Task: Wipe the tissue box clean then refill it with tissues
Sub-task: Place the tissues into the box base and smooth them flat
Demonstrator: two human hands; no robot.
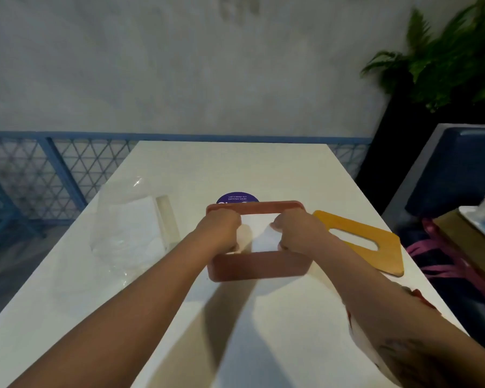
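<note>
A reddish-brown tissue box (259,268) stands open-topped in the middle of the white table (235,317). White tissues (259,236) lie inside it. My left hand (220,229) and my right hand (297,229) both reach down into the box with curled fingers, gripping the tissues at their left and right ends. The fingertips are hidden inside the box. The box's wooden yellow lid (359,242), with a long oval slot, lies flat on the table just right of the box.
A clear plastic wrapper with white tissues (129,233) lies at the left. A purple round sticker (237,198) shows behind the box. A blue seat with a cardboard box and pink straps (459,256) stands at the right; a plant (445,57) beyond.
</note>
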